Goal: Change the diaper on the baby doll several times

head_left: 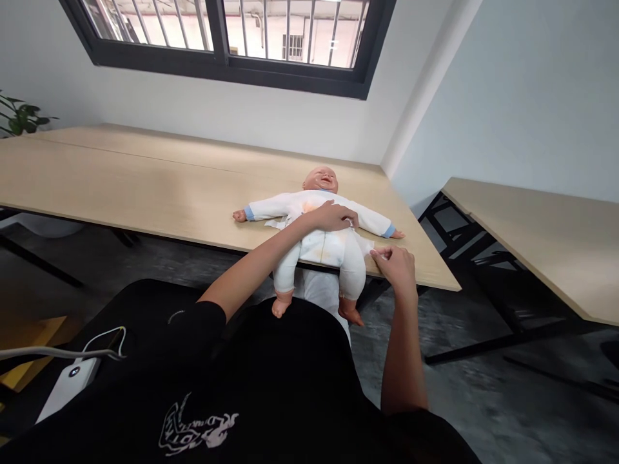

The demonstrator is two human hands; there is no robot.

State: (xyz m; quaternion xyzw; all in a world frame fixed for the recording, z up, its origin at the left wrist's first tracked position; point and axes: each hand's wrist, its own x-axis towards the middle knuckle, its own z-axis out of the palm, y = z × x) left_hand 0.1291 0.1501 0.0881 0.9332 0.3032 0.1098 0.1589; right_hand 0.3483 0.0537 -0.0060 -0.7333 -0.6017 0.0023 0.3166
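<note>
A baby doll (pixel 320 241) in a white romper with blue cuffs lies on its back on the wooden table (pixel 159 187), arms spread, legs hanging over the near edge. My left hand (pixel 333 216) rests on the doll's chest, fingers curled into the romper fabric. My right hand (pixel 394 264) pinches a white tab or edge of cloth beside the doll's left hip. More white cloth (pixel 278 223) pokes out from under the doll's right side, and some hangs below the table edge between its legs.
A second wooden table (pixel 532 238) stands to the right across a gap of dark floor. A barred window (pixel 232 32) is above the wall. A plant (pixel 19 119) sits far left. A white power bank with cable (pixel 70 380) lies at lower left.
</note>
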